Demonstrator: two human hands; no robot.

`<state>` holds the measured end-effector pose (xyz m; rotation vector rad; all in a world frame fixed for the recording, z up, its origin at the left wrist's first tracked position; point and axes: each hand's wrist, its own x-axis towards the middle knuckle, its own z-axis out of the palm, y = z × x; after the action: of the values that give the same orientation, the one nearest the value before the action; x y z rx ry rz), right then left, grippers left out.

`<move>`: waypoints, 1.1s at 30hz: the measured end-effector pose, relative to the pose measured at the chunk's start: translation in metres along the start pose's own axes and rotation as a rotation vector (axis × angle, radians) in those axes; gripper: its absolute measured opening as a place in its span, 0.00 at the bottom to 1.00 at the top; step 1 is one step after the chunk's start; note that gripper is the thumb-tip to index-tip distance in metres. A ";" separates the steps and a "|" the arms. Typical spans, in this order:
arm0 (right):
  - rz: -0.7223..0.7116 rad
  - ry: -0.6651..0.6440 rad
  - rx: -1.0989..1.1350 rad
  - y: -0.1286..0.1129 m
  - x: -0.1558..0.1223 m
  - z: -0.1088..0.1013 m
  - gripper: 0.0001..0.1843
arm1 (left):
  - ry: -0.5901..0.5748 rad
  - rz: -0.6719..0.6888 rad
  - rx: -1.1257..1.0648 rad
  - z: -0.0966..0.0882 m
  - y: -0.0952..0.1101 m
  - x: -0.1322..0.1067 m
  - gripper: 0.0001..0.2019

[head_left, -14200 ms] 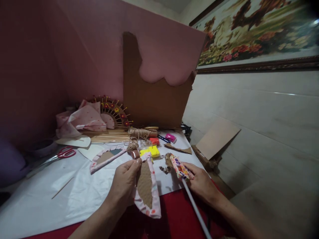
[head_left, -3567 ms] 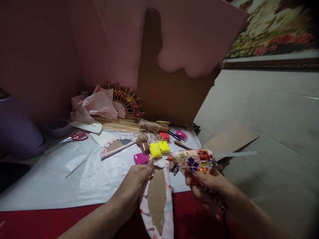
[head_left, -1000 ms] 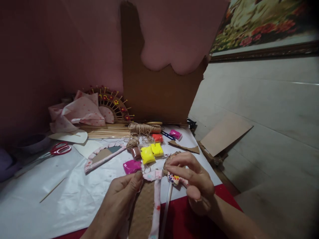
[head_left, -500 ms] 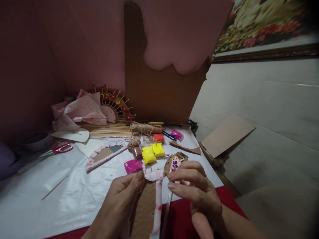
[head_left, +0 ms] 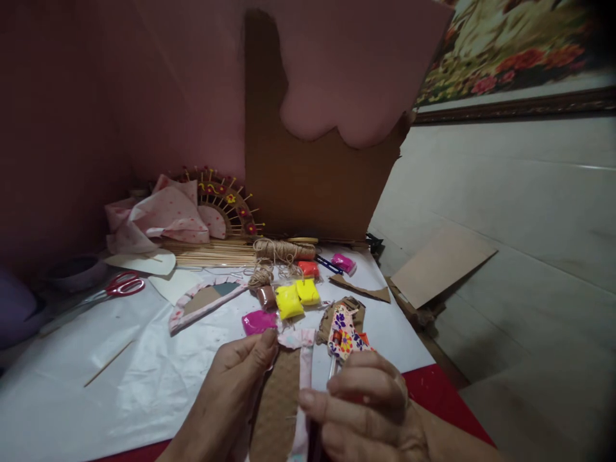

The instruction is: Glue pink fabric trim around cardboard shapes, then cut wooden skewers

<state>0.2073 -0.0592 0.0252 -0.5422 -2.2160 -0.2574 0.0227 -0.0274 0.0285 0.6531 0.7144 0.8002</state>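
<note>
Left grip [head_left: 238, 372] pinches cardboard [head_left: 276, 404] before a white-covered table [head_left: 158, 378] and tiled wall [head_left: 543, 212].

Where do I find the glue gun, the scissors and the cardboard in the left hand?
Glue gun [head_left: 343, 335], head view: on its flowered cover.
Scissors [head_left: 110, 292], head view: where handles meet blades.
Held cardboard [head_left: 278, 393], head view: on its bare brown middle.

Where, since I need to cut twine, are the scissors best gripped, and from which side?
Probably by the red handle loops, coming from the right: the scissors lie flat with the loops to the right and the blades pointing left, so that side avoids them.
</note>
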 end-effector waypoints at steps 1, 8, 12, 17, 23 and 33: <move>0.024 0.033 -0.023 0.001 -0.001 0.001 0.19 | 0.005 0.009 0.002 0.000 0.000 0.000 0.21; -0.072 0.037 -0.089 0.006 0.007 0.012 0.14 | 0.030 0.031 0.030 0.001 0.001 -0.001 0.21; -0.125 -0.059 0.015 -0.002 0.007 0.008 0.06 | 0.016 0.031 0.068 0.003 0.002 -0.003 0.20; 0.205 0.144 0.108 -0.007 -0.003 0.008 0.19 | 0.044 0.044 0.179 0.000 0.001 -0.003 0.20; 1.025 0.100 0.645 0.007 0.009 0.016 0.15 | -0.024 0.048 0.496 -0.008 -0.003 -0.001 0.18; 1.181 -0.099 1.200 0.012 0.007 0.022 0.19 | -0.094 0.080 0.592 -0.009 -0.004 0.002 0.15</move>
<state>0.1941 -0.0382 0.0163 -0.9853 -1.3777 1.5764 0.0182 -0.0256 0.0191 1.2512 0.8489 0.6226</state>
